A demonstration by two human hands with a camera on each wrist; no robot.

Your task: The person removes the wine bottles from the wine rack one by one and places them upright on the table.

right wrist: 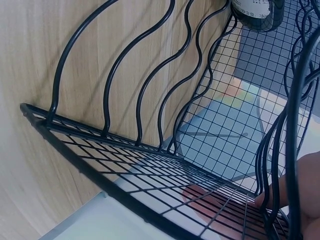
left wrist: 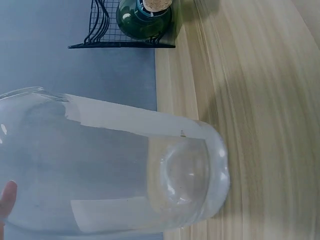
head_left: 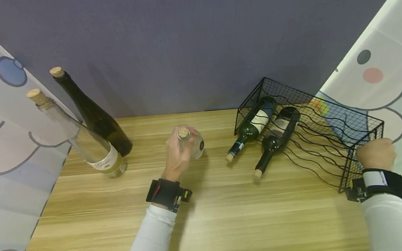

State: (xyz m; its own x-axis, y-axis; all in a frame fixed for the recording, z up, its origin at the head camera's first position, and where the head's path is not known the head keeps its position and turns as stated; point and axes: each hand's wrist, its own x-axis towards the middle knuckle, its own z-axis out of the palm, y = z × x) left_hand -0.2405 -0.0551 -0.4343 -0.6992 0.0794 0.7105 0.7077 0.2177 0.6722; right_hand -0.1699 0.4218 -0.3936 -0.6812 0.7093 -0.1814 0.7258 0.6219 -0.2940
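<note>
My left hand [head_left: 178,151] grips a clear glass bottle [head_left: 198,148] around its upper part, its cork facing up toward the head camera. In the left wrist view the bottle's base [left wrist: 195,175] is close over the wood, and one fingertip [left wrist: 7,200] shows at the edge. At the right, my right hand [head_left: 376,154] holds the end panel of a black wire wine rack [head_left: 365,133]. The right wrist view shows fingers [right wrist: 305,185] curled at the rack's wires. Two corked dark bottles lie in the rack, one green with a pale label [head_left: 260,121], one darker [head_left: 280,133].
A tall dark corked bottle [head_left: 100,120] stands at the left of the wooden table [head_left: 253,227]. Beside it is a clear corked bottle [head_left: 104,155] with a white label. A grey panel [head_left: 184,40] rises behind, with cartoon-printed sheets [head_left: 1,136] at both sides.
</note>
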